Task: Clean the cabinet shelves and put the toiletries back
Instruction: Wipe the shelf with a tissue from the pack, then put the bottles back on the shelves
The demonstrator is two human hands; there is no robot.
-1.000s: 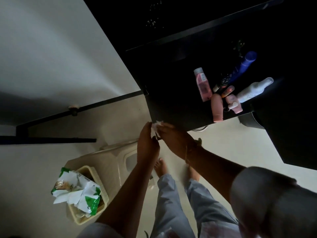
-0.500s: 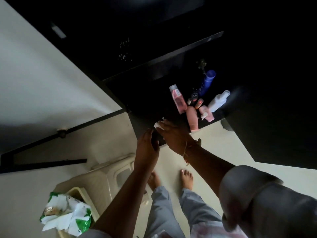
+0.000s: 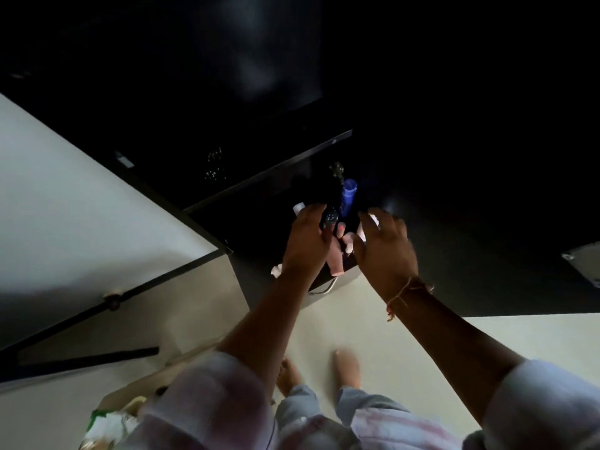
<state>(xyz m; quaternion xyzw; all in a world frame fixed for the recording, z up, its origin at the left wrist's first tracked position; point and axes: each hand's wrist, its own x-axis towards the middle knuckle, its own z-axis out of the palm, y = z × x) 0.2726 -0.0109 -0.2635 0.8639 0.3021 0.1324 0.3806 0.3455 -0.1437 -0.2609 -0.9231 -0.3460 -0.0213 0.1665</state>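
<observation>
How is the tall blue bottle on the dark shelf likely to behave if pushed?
The blue bottle looks tall and narrow, so it would probably tip rather than slide. With a pink tube close by, a fall might knock that too. It looks plastic, so it is likely light.

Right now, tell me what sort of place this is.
Probably a room at home, perhaps a bathroom or a bedroom corner. A dark cabinet holds toiletries, among them a blue bottle and a pink tube, and the person stands with bare feet on a pale floor.
</observation>
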